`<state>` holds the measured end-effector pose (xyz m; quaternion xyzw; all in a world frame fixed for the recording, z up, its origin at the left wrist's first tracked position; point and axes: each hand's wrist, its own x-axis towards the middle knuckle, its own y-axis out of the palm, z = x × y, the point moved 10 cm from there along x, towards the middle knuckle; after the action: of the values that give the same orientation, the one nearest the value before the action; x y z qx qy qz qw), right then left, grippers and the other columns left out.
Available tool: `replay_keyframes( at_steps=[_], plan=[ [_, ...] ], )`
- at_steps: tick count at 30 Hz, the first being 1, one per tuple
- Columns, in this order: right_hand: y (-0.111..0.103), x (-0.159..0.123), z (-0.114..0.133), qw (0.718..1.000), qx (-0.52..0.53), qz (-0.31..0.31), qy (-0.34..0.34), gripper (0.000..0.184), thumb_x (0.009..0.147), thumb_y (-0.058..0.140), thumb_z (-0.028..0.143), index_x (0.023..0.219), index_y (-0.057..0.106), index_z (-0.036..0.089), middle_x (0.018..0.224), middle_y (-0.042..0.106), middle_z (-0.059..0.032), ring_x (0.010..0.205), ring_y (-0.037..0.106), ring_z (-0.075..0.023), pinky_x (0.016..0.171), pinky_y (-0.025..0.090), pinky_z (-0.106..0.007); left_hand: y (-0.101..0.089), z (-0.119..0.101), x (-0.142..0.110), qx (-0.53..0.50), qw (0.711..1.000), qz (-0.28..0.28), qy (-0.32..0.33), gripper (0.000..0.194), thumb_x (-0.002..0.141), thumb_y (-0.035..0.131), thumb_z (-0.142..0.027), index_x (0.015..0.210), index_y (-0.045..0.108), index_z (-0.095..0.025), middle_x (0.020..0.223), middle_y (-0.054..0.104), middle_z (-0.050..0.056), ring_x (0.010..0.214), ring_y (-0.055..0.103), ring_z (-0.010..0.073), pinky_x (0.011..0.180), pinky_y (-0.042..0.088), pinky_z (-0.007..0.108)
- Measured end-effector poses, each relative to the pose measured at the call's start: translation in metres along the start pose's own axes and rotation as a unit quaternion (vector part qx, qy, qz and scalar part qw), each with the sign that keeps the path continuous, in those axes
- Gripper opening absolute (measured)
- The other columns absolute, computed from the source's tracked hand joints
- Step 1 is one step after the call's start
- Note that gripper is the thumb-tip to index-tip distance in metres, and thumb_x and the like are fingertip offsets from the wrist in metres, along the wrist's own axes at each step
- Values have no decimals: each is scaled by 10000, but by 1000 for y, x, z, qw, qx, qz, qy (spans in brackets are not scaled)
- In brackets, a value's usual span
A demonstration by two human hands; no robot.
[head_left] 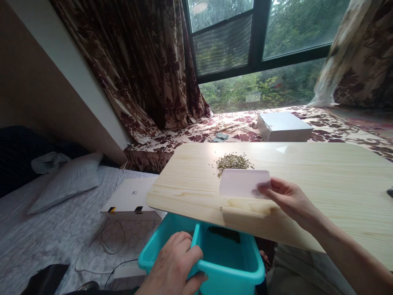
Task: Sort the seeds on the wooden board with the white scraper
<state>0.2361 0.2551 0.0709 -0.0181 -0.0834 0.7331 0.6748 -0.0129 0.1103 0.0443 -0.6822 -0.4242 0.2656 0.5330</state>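
Observation:
My right hand (287, 196) pinches the right end of a thin, pale pinkish-white rectangular card (241, 183) above the wooden tabletop. Just beyond the card's far edge lies a loose heap of small greenish-brown beans (235, 161), with some scattered around it. Below the table's near edge, my left hand (178, 262) grips the middle divider of a turquoise two-compartment bin (233, 266). Dark small grains (224, 233) show in the bin's right compartment. My left hand hides much of the left compartment.
The wooden table (325, 184) has a small white triangle (281, 149) on it. A white box (285, 126) and a folded grey cloth (220, 137) rest on the window ledge. At left, another white box (132, 196), a cable (104, 241) and a pillow (69, 182) lie on the bed.

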Motion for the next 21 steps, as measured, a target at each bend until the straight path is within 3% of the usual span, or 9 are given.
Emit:
replay_keyframes(
  at_steps=[6, 11, 14, 16, 19, 21],
  plan=[
    [13, -9, 9, 1000, -3, 22, -5, 420, 653, 745, 574, 851, 757, 204, 824, 779, -90, 824, 727, -257, 779, 584, -355, -1, -2, 1, 1, 1000, 11, 2, 309, 681, 759, -163, 826, 491, -217, 852, 547, -3, 909, 498, 234, 783, 412, 363],
    [18, -38, 9, 998, -13, 67, -3, 391, 708, 713, 550, 870, 772, 199, 841, 780, -87, 808, 723, -252, 736, 594, -329, -6, -4, 0, -6, 999, -29, 15, 372, 616, 793, -158, 816, 484, -216, 828, 527, -14, 892, 496, 228, 772, 403, 354],
    [11, -56, 5, 996, -24, 86, 15, 325, 719, 733, 485, 887, 783, 210, 840, 781, -79, 790, 726, -256, 708, 602, -318, -2, -8, 0, -4, 1000, -21, 22, 362, 628, 794, -167, 807, 482, -213, 822, 525, -15, 878, 498, 219, 754, 398, 344],
    [-1, -59, 6, 998, -14, 61, 16, 306, 694, 760, 471, 875, 787, 226, 833, 782, -74, 809, 730, -263, 738, 602, -321, 1, -12, 1, 4, 999, -19, 31, 373, 629, 815, -200, 799, 484, -210, 824, 531, -12, 871, 505, 216, 735, 396, 333],
    [-27, -50, 9, 999, 14, -35, 5, 334, 626, 793, 518, 814, 781, 242, 797, 781, -68, 811, 733, -273, 763, 606, -342, 2, -22, 2, 28, 994, -69, 75, 447, 573, 866, -327, 774, 485, -208, 771, 508, -21, 834, 515, 216, 707, 382, 332],
    [-42, -38, 8, 995, 26, -98, 0, 369, 588, 804, 546, 800, 769, 246, 789, 781, -62, 810, 733, -276, 776, 605, -361, 6, -26, 3, 40, 990, -86, 106, 434, 621, 839, -412, 791, 492, -213, 773, 506, -21, 832, 518, 210, 698, 373, 324]
  ],
)
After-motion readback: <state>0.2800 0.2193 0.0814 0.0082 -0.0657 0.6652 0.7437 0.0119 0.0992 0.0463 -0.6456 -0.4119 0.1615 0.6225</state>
